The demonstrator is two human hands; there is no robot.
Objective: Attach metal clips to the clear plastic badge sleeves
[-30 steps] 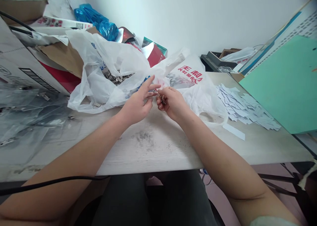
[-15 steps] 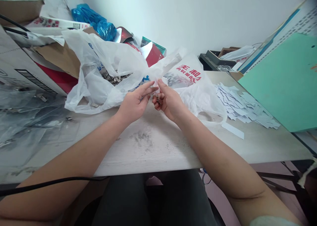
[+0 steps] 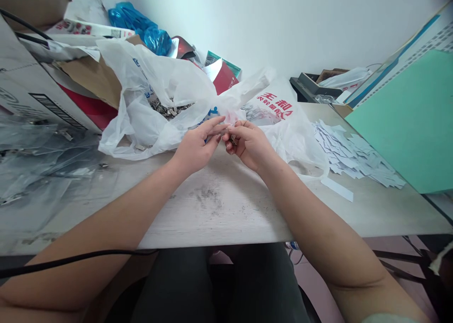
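Observation:
My left hand (image 3: 196, 149) is closed on a small clear plastic bag (image 3: 216, 133), seen only as a thin, shiny edge between the fingers. Meeting it at the fingertips, my right hand (image 3: 252, 146) pinches near that edge with thumb and forefinger. Small metal pieces (image 3: 233, 140) are tucked in its curled lower fingers; their exact shape is too small to tell. Behind the left hand lies an open white carrier bag (image 3: 141, 134) with a heap of small metal parts (image 3: 170, 110) inside. A second white carrier bag (image 3: 300, 144) with red lettering lies behind the right hand.
Clear plastic bags (image 3: 38, 172) with metal pieces in them cover the table's left side. White paper slips (image 3: 350, 153) are piled at right, beside a green board (image 3: 406, 125). A cardboard box (image 3: 35, 96) stands at left. A black cable (image 3: 78, 257) crosses my left forearm.
My right thumb and forefinger have come down and closed together near the left fingertips. The whole view has shifted slightly; the bags lie as before.

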